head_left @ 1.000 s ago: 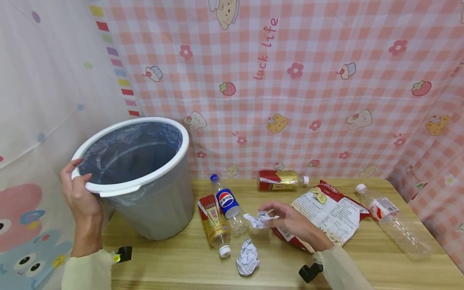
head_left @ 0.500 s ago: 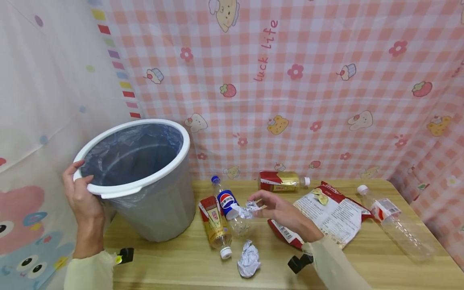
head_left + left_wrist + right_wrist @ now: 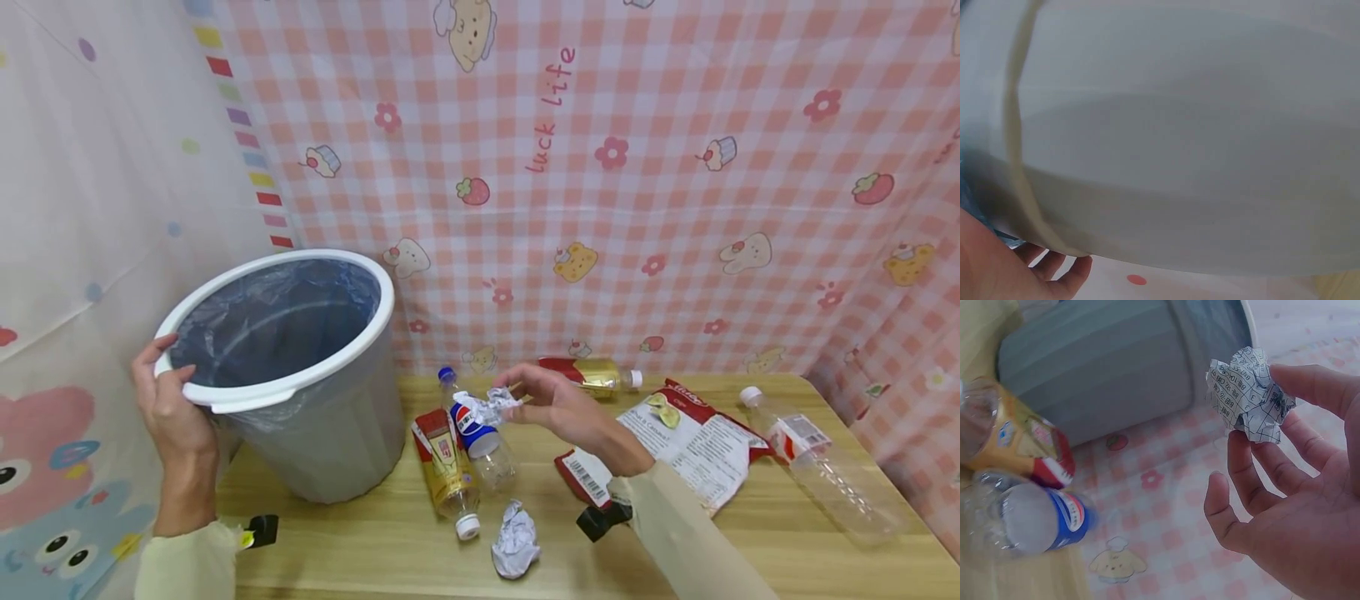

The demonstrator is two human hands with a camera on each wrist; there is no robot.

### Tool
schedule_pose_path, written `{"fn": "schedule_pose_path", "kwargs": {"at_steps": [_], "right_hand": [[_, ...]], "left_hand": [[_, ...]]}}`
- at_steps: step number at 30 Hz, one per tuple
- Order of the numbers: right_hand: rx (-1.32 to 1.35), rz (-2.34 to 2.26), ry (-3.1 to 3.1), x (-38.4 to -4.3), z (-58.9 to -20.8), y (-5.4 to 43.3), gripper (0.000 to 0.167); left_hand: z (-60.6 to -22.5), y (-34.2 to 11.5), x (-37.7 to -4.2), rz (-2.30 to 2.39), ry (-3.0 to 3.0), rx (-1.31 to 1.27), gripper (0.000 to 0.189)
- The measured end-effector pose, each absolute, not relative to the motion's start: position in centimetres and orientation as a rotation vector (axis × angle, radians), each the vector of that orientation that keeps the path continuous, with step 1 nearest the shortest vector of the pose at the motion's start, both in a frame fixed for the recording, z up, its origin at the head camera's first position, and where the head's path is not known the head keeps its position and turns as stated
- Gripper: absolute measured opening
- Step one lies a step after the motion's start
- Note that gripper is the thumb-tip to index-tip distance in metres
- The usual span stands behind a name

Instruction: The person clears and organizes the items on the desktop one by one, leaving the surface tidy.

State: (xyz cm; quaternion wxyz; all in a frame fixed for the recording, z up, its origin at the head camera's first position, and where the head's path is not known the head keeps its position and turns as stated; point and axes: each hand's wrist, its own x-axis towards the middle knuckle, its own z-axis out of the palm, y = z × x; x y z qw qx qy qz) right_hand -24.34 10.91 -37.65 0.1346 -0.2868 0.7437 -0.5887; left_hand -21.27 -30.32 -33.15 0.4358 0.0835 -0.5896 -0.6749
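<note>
A grey trash bin (image 3: 322, 450) with a white rim and a clear liner stands on the left, tilted slightly. My left hand (image 3: 171, 408) grips its rim, fingers over the edge; the left wrist view shows the bin's side (image 3: 1197, 156) filling the picture. In my right hand (image 3: 558, 404) a crumpled paper ball (image 3: 487, 406) is pinched between thumb and fingers, held above the Pepsi bottle (image 3: 480, 442). Printed rows of text show on the paper ball (image 3: 1247, 394) in the right wrist view. A second crumpled paper ball (image 3: 515, 542) lies near the front of the table.
Beside the Pepsi bottle lies a red-and-gold drink bottle (image 3: 446, 467). Another red-and-gold bottle (image 3: 600, 377) lies by the checked curtain (image 3: 637, 208). To the right are a chip bag (image 3: 690, 433) and a clear bottle (image 3: 825, 467) on the wooden table (image 3: 360, 550).
My right hand has moved left and slightly up with the crumpled paper ball, from beside the Pepsi bottle to over its label. The left hand keeps its grip on the bin rim.
</note>
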Motion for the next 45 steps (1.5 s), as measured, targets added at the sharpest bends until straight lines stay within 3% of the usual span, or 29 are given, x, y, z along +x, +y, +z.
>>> {"fn": "schedule_pose_path", "kwargs": {"at_steps": [19,45], "right_hand": [[-0.801,-1.680,2.176,-24.9,-33.4,8.3,0.037],[-0.969,-1.853,2.107,-25.8,-29.8,5.8,0.034]], "left_hand": [[-33.1,-30.3,-21.2,-1.619,-1.544,0.254,0.041],[-33.2,-30.4,-21.3,-1.653,-1.502,0.211,0.040]]}}
